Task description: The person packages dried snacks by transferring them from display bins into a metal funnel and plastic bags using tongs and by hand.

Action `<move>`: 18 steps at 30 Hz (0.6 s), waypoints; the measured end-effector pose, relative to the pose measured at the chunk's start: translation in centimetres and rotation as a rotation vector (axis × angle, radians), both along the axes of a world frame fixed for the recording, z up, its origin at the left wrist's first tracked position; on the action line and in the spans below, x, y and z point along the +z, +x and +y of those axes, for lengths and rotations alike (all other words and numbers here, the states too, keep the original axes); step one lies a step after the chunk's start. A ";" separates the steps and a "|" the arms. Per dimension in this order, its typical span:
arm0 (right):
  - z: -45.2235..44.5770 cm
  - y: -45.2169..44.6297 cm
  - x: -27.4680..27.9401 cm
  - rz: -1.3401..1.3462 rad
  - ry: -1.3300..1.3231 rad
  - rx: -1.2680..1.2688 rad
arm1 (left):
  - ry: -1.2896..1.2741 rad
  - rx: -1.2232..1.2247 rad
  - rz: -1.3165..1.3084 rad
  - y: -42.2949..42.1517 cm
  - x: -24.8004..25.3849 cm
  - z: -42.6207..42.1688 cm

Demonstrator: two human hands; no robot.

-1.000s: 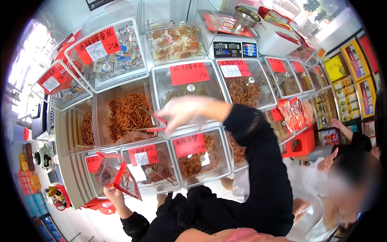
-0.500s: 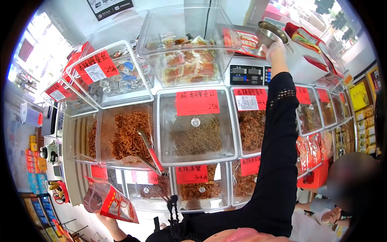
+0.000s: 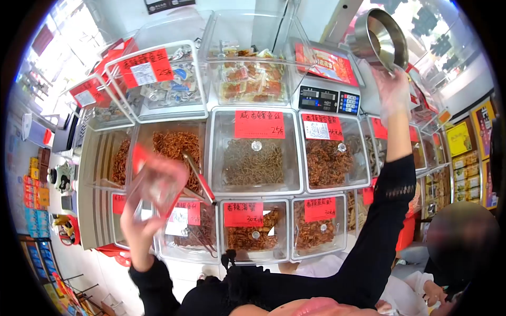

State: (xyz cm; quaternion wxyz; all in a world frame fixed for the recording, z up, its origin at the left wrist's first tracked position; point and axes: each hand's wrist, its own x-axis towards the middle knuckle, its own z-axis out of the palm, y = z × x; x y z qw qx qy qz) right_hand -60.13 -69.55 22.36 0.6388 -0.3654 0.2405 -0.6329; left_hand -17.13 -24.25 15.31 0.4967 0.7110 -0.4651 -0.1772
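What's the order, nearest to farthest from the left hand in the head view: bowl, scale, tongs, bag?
1. Bag: in the left hand.
2. Tongs: right of the bag.
3. Scale: farther right, behind.
4. Bowl: far right, in the right hand.

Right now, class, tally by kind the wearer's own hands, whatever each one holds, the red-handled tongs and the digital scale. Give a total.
Hands: 2 (left hand, right hand)
Red-trimmed bag, in the left hand: 1
Metal bowl, in the right hand: 1
Red-handled tongs: 1
Digital scale: 1
Total: 6
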 end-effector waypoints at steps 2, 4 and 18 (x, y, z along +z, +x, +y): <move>7.7 4.0 2.9 -0.036 -0.119 0.185 | -0.061 -0.084 -0.064 -0.6 0.7 -4.3; 12.3 6.0 3.9 -0.030 -0.102 0.326 | -0.128 -0.075 -0.288 -1.3 1.6 -7.0; 44.0 26.5 0.2 0.151 0.301 0.814 | -0.238 -0.214 -0.169 7.2 -2.6 7.8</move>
